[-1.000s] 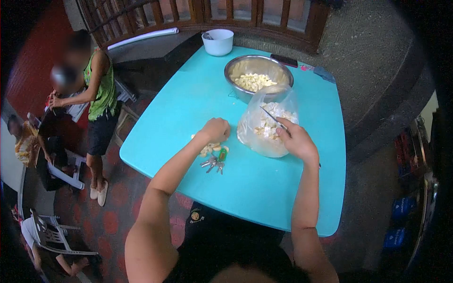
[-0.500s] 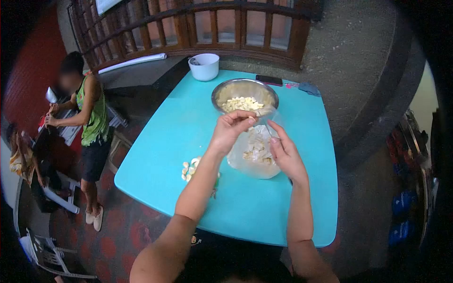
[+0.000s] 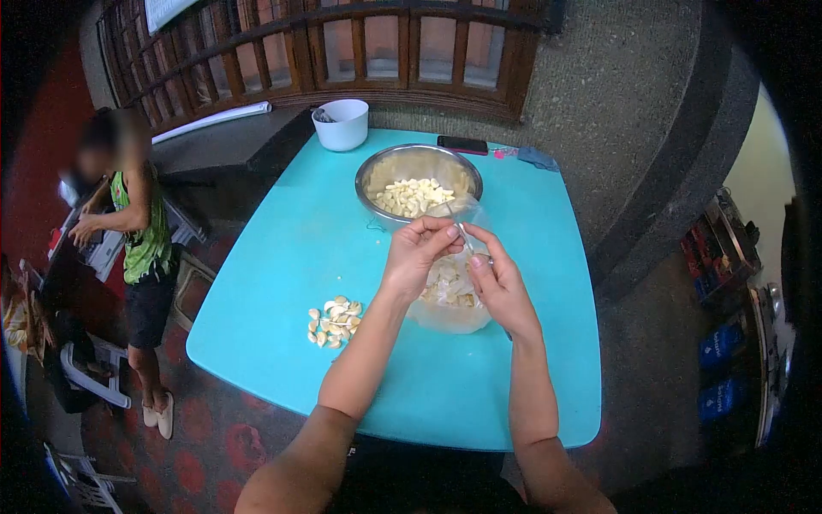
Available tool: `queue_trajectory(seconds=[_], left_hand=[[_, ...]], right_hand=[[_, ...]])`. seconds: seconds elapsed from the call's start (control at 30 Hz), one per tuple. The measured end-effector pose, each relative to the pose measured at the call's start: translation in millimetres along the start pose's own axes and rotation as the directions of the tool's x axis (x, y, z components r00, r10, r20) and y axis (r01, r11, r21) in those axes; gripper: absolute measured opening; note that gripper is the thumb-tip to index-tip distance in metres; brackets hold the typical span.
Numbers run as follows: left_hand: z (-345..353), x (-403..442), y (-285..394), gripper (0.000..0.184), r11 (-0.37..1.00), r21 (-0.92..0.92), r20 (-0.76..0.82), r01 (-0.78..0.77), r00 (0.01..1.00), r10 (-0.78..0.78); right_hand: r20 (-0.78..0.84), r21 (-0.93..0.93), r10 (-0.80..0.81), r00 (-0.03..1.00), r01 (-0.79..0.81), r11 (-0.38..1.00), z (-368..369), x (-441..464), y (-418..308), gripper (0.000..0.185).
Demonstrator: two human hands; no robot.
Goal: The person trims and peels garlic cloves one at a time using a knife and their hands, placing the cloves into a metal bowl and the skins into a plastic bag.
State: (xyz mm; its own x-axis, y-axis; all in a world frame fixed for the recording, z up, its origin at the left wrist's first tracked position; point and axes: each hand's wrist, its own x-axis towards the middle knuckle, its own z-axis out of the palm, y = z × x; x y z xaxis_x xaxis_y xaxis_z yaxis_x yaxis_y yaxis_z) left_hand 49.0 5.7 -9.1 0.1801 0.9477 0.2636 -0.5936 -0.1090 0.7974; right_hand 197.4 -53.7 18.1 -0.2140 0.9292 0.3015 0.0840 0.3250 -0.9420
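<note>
My left hand (image 3: 418, 255) pinches a small pale piece, likely a garlic clove, above a clear plastic bag (image 3: 454, 317) that holds white peelings. Close beside it, my right hand (image 3: 499, 287) grips a small knife (image 3: 465, 238), its blade against the piece. Just behind the bag stands a steel bowl (image 3: 364, 190) with many peeled cloves (image 3: 414, 197) inside. Several unpeeled garlic cloves (image 3: 332, 323) lie in a loose pile on the turquoise table (image 3: 257, 283), left of my left forearm.
A white bowl (image 3: 342, 128) stands at the table's far left corner. A dark phone (image 3: 462, 144) and a blue-grey cloth (image 3: 537, 158) lie along the far edge. Beyond the table at the left, a person (image 3: 141, 223) in a green top stands near another person, partly visible.
My left hand has moved from the clove pile up to the bag and now holds a piece against the knife. My right hand has turned the knife and come closer to my left. The view has shifted.
</note>
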Motion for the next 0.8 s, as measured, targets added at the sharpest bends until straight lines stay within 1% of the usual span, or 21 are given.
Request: queue_trajectory(seconds=[0.07, 0.17, 0.27, 0.33, 0.43, 0.53, 0.63, 0.67, 0.77, 0.8], left_hand=[[-0.3, -0.1, -0.3, 0.016, 1.000, -0.012, 0.002, -0.003, 1.000, 0.003], [-0.5, -0.5, -1.1, 0.014, 1.000, -0.028, 0.001, -0.012, 1.000, 0.012], [2.7, -0.8, -1.1, 0.009, 0.999, -0.009, -0.028, -0.032, 0.999, 0.032], [5.2, -1.1, -3.4, 0.009, 0.998, -0.010, -0.049, -0.056, 0.997, 0.055], [7.9, -3.3, -3.9, 0.009, 0.997, 0.006, -0.070, -0.083, 0.994, 0.083], [11.3, -5.7, -2.5, 0.010, 0.993, 0.033, -0.070, -0.112, 0.991, 0.115], [11.6, -6.4, -4.0, 0.010, 0.989, 0.071, -0.072, -0.132, 0.988, 0.137], [11.6, -6.5, -4.0, 0.010, 0.987, 0.086, -0.074, -0.135, 0.987, 0.141], [8.3, -6.0, -4.3, 0.010, 0.993, 0.034, -0.044, -0.109, 0.993, 0.111], [6.2, -5.3, -4.5, 0.010, 0.997, -0.059, -0.017, -0.054, 0.998, 0.053]], right_hand=[[-0.007, -0.006, -0.013, 1.000, 0.013, 1.000, 1.0, 0.6, 0.8, 0.037], [-0.004, 0.017, -0.007, 1.000, 0.007, 1.000, 1.8, 0.9, 0.4, 0.037], [-0.001, 0.065, 0.015, 1.000, -0.015, 0.998, 2.7, 0.6, -1.5, 0.037], [0.001, 0.098, 0.036, 0.999, -0.036, 0.995, 2.4, 0.7, -1.7, 0.037], [0.017, 0.196, 0.096, 0.995, -0.097, 0.976, 2.3, 0.6, -1.5, 0.036], [0.017, 0.317, 0.122, 0.992, -0.121, 0.941, 4.1, 2.4, 1.7, 0.033], [-0.008, 0.319, 0.075, 0.997, -0.068, 0.945, 6.1, 5.1, 13.6, 0.031], [-0.015, 0.336, 0.086, 0.996, -0.076, 0.939, 6.8, 5.1, 13.3, 0.030], [-0.013, 0.404, 0.098, 0.995, -0.084, 0.911, 8.8, 3.6, 10.7, 0.030], [0.003, 0.439, 0.086, 0.996, -0.079, 0.895, 7.9, 3.3, 11.8, 0.030]])
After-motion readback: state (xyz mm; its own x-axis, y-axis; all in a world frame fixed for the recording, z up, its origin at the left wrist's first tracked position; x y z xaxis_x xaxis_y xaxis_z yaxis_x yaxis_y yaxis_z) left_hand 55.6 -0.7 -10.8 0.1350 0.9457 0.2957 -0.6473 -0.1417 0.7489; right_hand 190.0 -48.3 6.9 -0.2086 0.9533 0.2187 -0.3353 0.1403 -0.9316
